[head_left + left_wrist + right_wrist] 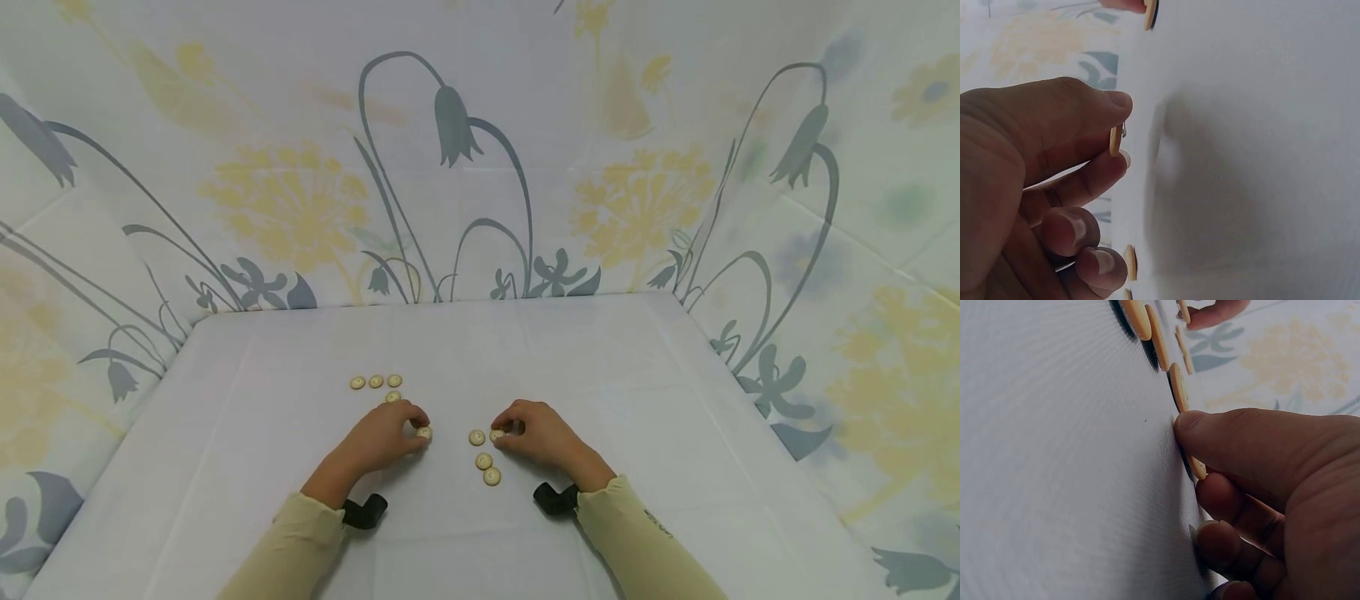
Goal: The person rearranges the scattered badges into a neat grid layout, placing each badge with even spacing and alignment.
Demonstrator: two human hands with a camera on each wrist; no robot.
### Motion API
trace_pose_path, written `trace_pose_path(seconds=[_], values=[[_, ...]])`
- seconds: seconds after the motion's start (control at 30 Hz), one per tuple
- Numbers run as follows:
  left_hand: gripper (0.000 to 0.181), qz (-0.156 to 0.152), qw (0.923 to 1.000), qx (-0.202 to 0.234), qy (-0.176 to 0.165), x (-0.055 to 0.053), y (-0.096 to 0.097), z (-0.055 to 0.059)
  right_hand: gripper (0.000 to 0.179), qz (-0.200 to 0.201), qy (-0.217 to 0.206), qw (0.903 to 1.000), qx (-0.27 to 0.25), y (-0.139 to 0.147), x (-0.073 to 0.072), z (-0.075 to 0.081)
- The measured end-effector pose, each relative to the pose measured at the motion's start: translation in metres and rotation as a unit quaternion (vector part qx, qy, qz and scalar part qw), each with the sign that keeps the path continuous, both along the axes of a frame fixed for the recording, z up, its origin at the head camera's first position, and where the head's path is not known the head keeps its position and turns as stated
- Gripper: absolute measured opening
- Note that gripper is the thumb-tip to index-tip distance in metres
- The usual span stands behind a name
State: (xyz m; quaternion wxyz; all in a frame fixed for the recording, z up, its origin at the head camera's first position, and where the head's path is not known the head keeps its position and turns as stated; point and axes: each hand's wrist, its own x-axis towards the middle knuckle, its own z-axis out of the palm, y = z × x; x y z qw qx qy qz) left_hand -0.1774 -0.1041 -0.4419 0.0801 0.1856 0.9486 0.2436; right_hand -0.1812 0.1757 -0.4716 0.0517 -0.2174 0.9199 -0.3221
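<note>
Between thumb and forefinger, my left hand (pixel 381 439) pinches a small round wooden disc (pixel 1115 141), held just off the white tabletop. A tiny metallic bit shows at its edge in the left wrist view. My right hand (pixel 546 435) pinches another pale wooden disc (pixel 1197 467) down at the cloth, its thumb over part of it. Left of that disc lies a matching disc (pixel 477 437), with two more discs (pixel 483 461) touching in a slanting line nearer to me. Just beyond the left hand's fingers lies a further disc (pixel 393 397).
Three discs (pixel 376 381) form a short row farther back on the left. White cloth (pixel 450 550) covers the table. Flower-printed curtains (pixel 480 167) rise at its back and sides. A black band-mounted piece (pixel 365 512) sits at each wrist, below beige sleeves.
</note>
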Motion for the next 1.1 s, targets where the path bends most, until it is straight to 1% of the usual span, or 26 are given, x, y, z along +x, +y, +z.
trace_pose_path(seconds=[0.2,0.37,0.57,0.77,1.1], values=[[0.018,0.008,1.0000,0.005,-0.003,-0.003,-0.009,0.001,0.019,-0.004,-0.004,1.0000,0.003,0.000,0.000,0.000],[0.019,0.016,0.9999,0.005,0.003,-0.005,-0.015,0.000,0.020,0.001,-0.002,1.0000,-0.004,0.000,0.001,0.001],[0.020,0.019,0.9998,0.001,0.010,-0.007,-0.022,0.000,0.020,0.003,0.004,1.0000,0.001,-0.001,0.000,0.000],[0.022,0.032,0.9995,-0.001,0.005,-0.009,-0.029,0.003,0.020,0.002,0.005,1.0000,0.000,0.000,0.000,0.000],[0.023,0.039,0.9991,-0.012,0.010,-0.013,-0.041,0.006,0.019,0.007,0.008,0.9999,-0.003,0.000,0.000,-0.001]])
